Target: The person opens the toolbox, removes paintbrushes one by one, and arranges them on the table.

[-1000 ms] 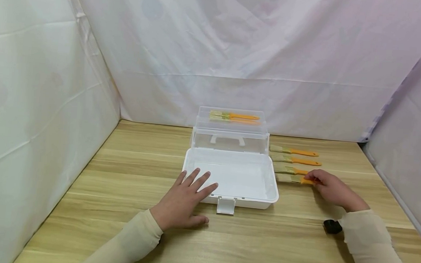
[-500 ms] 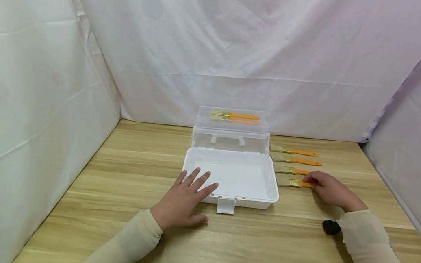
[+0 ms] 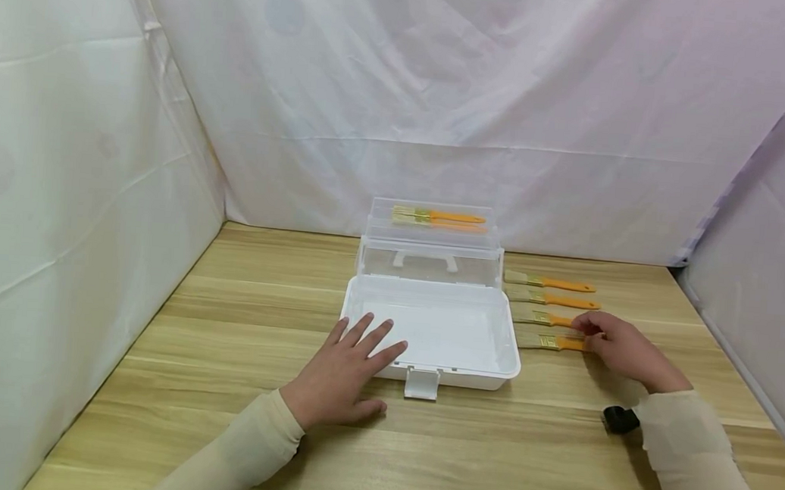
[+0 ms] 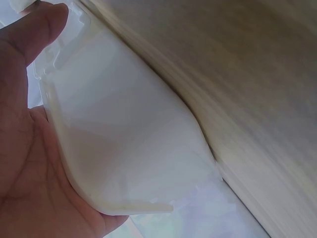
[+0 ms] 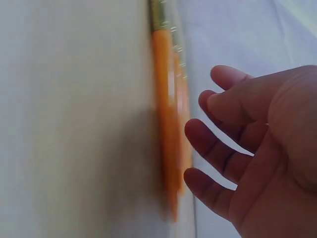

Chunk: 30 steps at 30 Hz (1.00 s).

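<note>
My left hand (image 3: 343,370) lies spread over the front left corner of a white plastic box (image 3: 502,378), fingertips over the rim. In the left wrist view, palm and thumb are beside the box's outer wall (image 4: 124,119). Just above the handle end of the front paintbrush (image 3: 550,342) hovers my right hand (image 3: 614,348). Its fingers (image 5: 203,139) are loosely bent and hold nothing in the right wrist view, apart from the orange handles (image 5: 163,99). Several paintbrushes with orange handles lie in a row right of the box, bristles toward it.
Behind the box stands its raised clear lid (image 3: 430,236) with a white handle (image 3: 425,260). Another paintbrush (image 3: 459,217) shows within the lid. A latch (image 3: 421,384) hangs at the box's front. White cloth (image 3: 402,109) encloses the wooden table (image 3: 459,462).
The front paintbrush has shifted slightly toward me and lies lower on the table. My right fingers have let go of its handle and lifted off. My left hand stays put.
</note>
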Each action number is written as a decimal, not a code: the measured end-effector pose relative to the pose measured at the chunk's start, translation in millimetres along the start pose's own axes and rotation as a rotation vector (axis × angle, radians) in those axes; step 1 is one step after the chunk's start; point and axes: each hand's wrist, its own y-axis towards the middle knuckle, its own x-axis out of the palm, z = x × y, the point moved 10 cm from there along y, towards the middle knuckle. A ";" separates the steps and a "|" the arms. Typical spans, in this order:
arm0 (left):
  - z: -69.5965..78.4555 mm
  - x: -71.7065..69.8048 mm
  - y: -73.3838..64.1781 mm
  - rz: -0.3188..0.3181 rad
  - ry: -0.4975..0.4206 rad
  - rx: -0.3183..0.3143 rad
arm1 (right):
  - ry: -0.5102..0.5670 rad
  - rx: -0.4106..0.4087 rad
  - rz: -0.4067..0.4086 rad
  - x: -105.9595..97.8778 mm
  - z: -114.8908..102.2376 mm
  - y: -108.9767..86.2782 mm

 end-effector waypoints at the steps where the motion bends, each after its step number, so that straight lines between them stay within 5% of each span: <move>1: 0.1 -0.1 0.0 0.000 0.000 0.000 | 0.012 -0.006 0.008 -2.9 -2.0 1.1; 16: -0.2 1.6 0.4 -0.001 0.004 -0.005 | 0.101 -0.058 0.034 -31.9 -43.2 34.5; 30: -1.2 2.6 0.7 0.000 0.003 -0.010 | 0.137 -0.160 0.040 -46.3 -115.8 79.1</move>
